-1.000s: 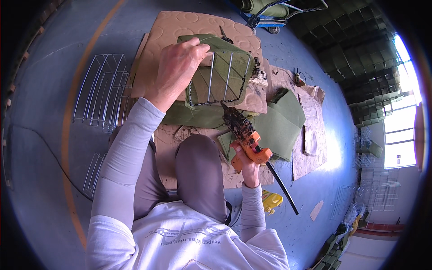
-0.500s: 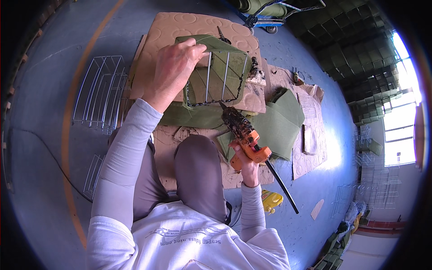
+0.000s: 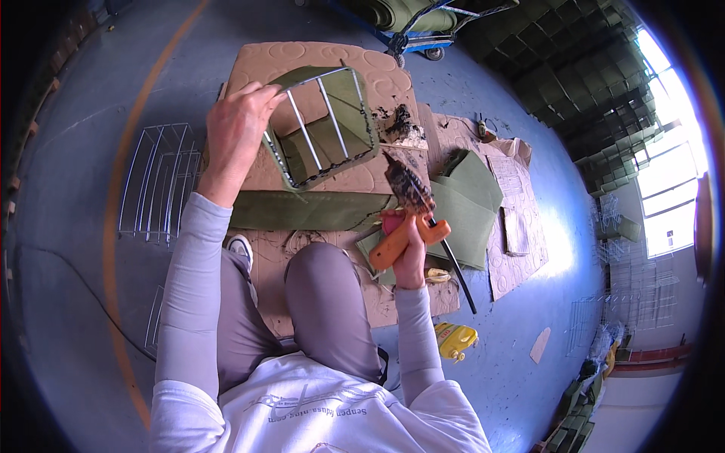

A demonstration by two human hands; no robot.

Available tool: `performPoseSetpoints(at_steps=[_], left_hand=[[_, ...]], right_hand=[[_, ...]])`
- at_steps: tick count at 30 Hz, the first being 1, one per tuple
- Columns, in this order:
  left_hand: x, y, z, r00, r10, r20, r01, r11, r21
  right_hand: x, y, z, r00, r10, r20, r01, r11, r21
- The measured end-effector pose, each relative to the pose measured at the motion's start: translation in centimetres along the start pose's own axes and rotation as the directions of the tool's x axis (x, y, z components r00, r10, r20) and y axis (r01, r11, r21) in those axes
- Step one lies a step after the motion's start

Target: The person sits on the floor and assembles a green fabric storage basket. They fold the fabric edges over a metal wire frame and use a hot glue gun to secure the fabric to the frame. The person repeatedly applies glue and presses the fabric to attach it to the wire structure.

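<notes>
1. Olive-green fabric lines a wire basket (image 3: 323, 127), tipped on its side over a brown cardboard sheet (image 3: 302, 57) on the floor
2. The left hand (image 3: 238, 124) grips the basket's left rim, fingers curled over the wire
3. The right hand (image 3: 410, 253) is clenched round an orange glue gun (image 3: 404, 226), whose blackened nozzle points up toward the basket's lower right corner, just beside it
4. A strip of green fabric (image 3: 302, 210) lies below the basket, near the person's knee (image 3: 321, 264)
5. More green pieces (image 3: 472, 200) lie to the right
6. Bare wire racks (image 3: 155, 181) rest on the floor to the left
7. A yellow can (image 3: 455, 340) sits near the right elbow
</notes>
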State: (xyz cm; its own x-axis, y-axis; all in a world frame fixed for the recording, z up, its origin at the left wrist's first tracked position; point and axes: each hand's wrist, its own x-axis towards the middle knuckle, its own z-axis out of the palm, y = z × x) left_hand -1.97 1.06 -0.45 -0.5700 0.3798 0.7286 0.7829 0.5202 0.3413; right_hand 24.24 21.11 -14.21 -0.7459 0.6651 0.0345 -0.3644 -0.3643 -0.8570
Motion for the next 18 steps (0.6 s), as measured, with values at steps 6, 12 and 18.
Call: performPoseSetpoints(at_steps=[6,12,18], left_hand=[[0.0,-1.8,-0.9,0.999,-0.043,-0.021,0.044,0.999,0.030],[-0.1,-1.9,-0.9,0.999,-0.043,-0.016,0.043,0.999,0.002],[0.0,-1.4,-1.0,0.999,-0.045,0.004,0.045,0.999,-0.001]], right_hand=[[7.7,3.5,-0.4,0.960,0.187,-0.208,-0.133,0.959,0.250],[15.5,9.0,-1.0,0.950,0.235,-0.205,-0.160,0.932,0.326],[19.2,11.8,-0.1,0.924,0.333,-0.190,-0.260,0.908,0.328]])
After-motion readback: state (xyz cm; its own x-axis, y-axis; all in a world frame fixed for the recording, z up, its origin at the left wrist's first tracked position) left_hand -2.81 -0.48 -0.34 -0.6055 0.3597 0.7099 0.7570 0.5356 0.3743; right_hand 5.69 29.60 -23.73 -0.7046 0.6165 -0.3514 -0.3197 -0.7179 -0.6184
